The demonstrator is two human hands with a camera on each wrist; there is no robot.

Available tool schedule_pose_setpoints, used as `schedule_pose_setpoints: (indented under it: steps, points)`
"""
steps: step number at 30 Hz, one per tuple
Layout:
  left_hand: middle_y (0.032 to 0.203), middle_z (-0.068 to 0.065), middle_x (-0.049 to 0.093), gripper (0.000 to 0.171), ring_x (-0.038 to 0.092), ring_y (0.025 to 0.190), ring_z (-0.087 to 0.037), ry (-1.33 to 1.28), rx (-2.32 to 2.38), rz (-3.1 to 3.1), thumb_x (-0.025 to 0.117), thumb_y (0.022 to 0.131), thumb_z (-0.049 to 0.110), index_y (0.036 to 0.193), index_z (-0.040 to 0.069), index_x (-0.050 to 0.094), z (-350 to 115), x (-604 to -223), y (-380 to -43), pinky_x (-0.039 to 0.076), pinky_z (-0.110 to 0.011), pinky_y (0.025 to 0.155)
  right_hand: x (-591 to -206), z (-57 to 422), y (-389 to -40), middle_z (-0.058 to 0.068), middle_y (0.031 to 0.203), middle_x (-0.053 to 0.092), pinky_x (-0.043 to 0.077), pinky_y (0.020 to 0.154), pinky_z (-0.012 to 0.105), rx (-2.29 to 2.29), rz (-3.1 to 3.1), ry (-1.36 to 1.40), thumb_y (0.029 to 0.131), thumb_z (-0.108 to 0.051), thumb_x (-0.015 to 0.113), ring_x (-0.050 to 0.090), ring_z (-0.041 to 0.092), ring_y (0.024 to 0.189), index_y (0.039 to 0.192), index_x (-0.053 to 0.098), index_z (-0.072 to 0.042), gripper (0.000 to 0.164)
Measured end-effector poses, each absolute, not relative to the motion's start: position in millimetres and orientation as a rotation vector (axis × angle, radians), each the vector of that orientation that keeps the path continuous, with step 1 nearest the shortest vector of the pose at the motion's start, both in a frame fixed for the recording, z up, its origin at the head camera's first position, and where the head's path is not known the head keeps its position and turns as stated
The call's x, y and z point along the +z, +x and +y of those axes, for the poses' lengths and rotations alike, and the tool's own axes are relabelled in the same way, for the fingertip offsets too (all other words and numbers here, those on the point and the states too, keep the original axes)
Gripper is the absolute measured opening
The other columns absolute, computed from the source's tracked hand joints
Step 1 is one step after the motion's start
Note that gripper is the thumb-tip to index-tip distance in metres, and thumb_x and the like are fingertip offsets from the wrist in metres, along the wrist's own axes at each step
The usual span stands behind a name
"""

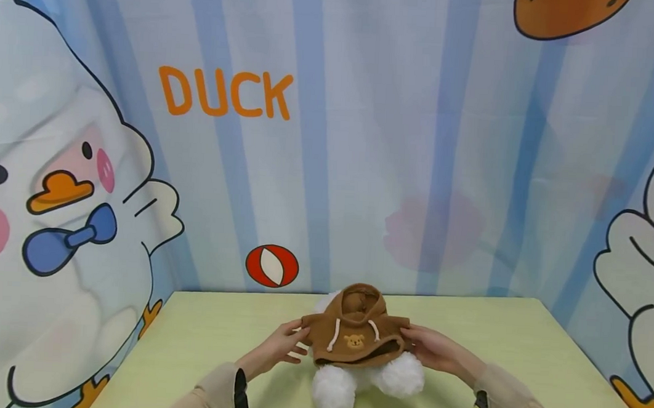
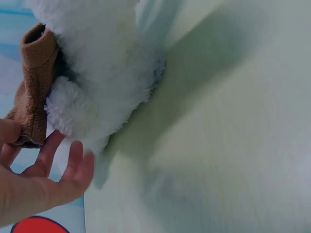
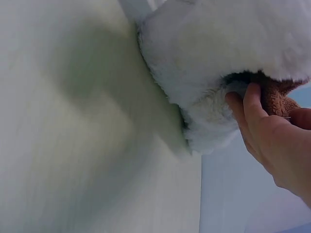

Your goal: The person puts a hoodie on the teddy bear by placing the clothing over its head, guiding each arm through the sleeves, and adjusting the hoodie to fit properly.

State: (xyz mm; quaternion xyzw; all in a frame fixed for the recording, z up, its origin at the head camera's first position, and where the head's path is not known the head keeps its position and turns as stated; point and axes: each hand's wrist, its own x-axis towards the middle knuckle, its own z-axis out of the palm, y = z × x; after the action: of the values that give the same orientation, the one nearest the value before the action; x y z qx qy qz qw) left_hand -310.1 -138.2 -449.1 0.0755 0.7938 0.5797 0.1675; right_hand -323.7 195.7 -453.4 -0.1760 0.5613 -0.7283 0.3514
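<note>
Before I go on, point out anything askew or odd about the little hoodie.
The brown hoodie looks askew: its hem slants and gapes on the side toward the right hand. Its hood also appears empty, as the garment seems held against the white plush toy, not worn. I see no damage.

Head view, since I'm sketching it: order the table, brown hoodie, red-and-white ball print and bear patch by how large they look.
1. Table
2. Brown hoodie
3. Ball print
4. Bear patch
</note>
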Motion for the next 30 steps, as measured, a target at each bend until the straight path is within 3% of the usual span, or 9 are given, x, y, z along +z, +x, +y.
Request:
schedule_pose_setpoints:
  steps: [6, 9, 12, 15, 19, 21, 23, 27, 30]
  points:
    - [0.117, -0.025, 0.05, 0.058, 0.058, 0.084, -0.021, 0.293, 1.73, 2.229, 0.04, 0.095, 0.029, 0.138, -0.005, 0.022, -131, -450, -305, 0.044, -0.048, 0.087, -449, 203, -313, -0.002, 0.115, 0.053, 0.044, 0.082, 0.019, -1.897, 1.39, -0.452, 0.099, -0.021, 0.026, 0.055, 0.007, 0.104, 0.133, 0.024, -0.006, 0.037]
    - [0.113, -0.026, 0.051, 0.054, 0.057, 0.079, -0.019, 0.318, 1.725, 2.303, 0.042, 0.094, 0.03, 0.135, -0.003, 0.029, -130, -451, -304, 0.047, -0.044, 0.082, -446, 199, -309, 0.013, 0.129, 0.043, 0.041, 0.094, 0.03, -1.859, 1.563, -0.416, 0.098, -0.027, 0.031, 0.05, 0.019, 0.115, 0.14, 0.01, 0.001, 0.055]
    - [0.107, -0.026, 0.051, 0.05, 0.057, 0.085, -0.026, 0.404, 1.63, 2.555, 0.047, 0.092, 0.03, 0.13, -0.001, 0.035, -129, -450, -301, 0.049, -0.04, 0.073, -440, 194, -307, 0.025, 0.14, 0.025, 0.041, 0.094, 0.042, -1.719, 1.899, -0.401, 0.095, -0.036, 0.038, 0.04, 0.034, 0.123, 0.142, 0.007, -0.001, 0.066]
    - [0.11, -0.023, 0.047, 0.046, 0.051, 0.097, -0.032, 0.693, 1.312, 3.022, 0.055, 0.088, 0.027, 0.126, 0.005, 0.041, -124, -447, -298, 0.045, -0.041, 0.074, -435, 190, -303, 0.03, 0.141, 0.019, 0.042, 0.087, 0.049, -1.493, 2.306, -0.511, 0.091, -0.04, 0.044, 0.035, 0.044, 0.122, 0.142, 0.012, -0.007, 0.068]
    - [0.112, -0.014, 0.048, 0.041, 0.046, 0.102, -0.028, 1.417, 0.705, 3.486, 0.067, 0.079, 0.026, 0.115, 0.011, 0.054, -114, -440, -295, 0.042, -0.042, 0.081, -430, 184, -296, 0.029, 0.139, 0.024, 0.038, 0.086, 0.057, -1.189, 2.801, -0.788, 0.088, -0.04, 0.051, 0.032, 0.047, 0.122, 0.138, 0.029, -0.011, 0.063]
    - [0.108, -0.008, 0.052, 0.039, 0.048, 0.101, -0.021, 1.763, 0.533, 3.42, 0.069, 0.076, 0.031, 0.107, 0.012, 0.057, -107, -436, -295, 0.043, -0.035, 0.083, -427, 182, -293, 0.023, 0.136, 0.032, 0.036, 0.088, 0.058, -1.084, 2.961, -0.923, 0.085, -0.041, 0.054, 0.034, 0.043, 0.122, 0.13, 0.043, -0.011, 0.055]
    - [0.099, -0.001, 0.053, 0.039, 0.05, 0.092, -0.013, 1.91, 0.463, 3.26, 0.066, 0.077, 0.037, 0.105, 0.011, 0.056, -103, -434, -295, 0.043, -0.025, 0.077, -424, 181, -290, 0.013, 0.126, 0.045, 0.04, 0.085, 0.048, -1.004, 3.008, -1.053, 0.084, -0.042, 0.056, 0.043, 0.031, 0.114, 0.121, 0.052, -0.013, 0.047]
    - [0.086, 0.007, 0.055, 0.041, 0.049, 0.076, -0.005, 1.889, 0.36, 3.055, 0.059, 0.08, 0.043, 0.106, 0.012, 0.053, -100, -433, -294, 0.039, -0.016, 0.067, -418, 178, -290, -0.005, 0.1, 0.06, 0.041, 0.071, 0.026, -0.893, 2.836, -1.281, 0.083, -0.038, 0.058, 0.049, 0.007, 0.087, 0.115, 0.055, -0.016, 0.039]
    - [0.082, 0.009, 0.057, 0.037, 0.05, 0.07, -0.003, 1.885, 0.294, 2.965, 0.057, 0.082, 0.04, 0.108, 0.014, 0.052, -101, -430, -293, 0.037, -0.014, 0.063, -417, 177, -294, -0.004, 0.092, 0.064, 0.044, 0.067, 0.019, -0.907, 2.645, -1.344, 0.085, -0.029, 0.058, 0.054, 0.001, 0.079, 0.114, 0.052, -0.013, 0.034]
